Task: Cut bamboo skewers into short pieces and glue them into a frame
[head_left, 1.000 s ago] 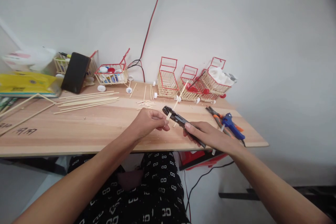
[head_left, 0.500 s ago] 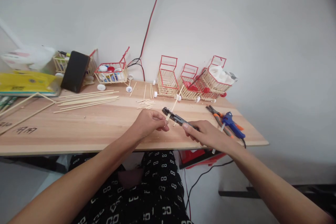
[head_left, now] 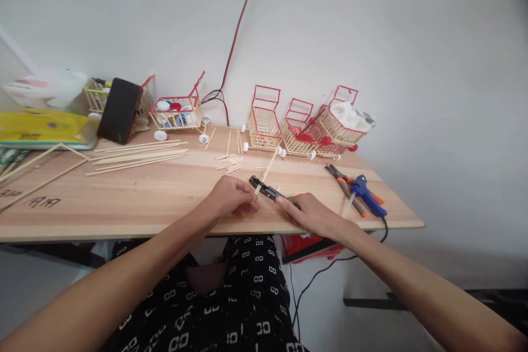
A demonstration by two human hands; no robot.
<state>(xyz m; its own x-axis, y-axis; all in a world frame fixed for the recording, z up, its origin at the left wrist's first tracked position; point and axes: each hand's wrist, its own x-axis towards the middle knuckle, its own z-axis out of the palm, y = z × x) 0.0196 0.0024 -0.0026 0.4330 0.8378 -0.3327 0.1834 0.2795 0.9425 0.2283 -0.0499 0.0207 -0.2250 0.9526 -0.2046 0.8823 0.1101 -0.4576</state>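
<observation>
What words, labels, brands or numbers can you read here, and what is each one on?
"310", probably: handwritten on the table, at the picture's left edge.
"17/17" or "19/19", I can't be sure: handwritten just right of that.
Yellow pack: printing too blurred to read.
Trousers: box pattern resembling "00", not clearly text.
No brand is readable.

Soft, even light falls on the pale wall (head_left: 371, 22), which turns greyer low on the right, and the wooden table (head_left: 173, 203) is bright on top while the space under it is dim. Shadows are faint with fuzzy edges, and the held stick (head_left: 270, 164) and dark tool (head_left: 269, 192) look a bit blurry. The wide view makes the 2 arms (head_left: 148, 261) look long and stretched near the bottom corners, and the top right corner is nearly black.
</observation>
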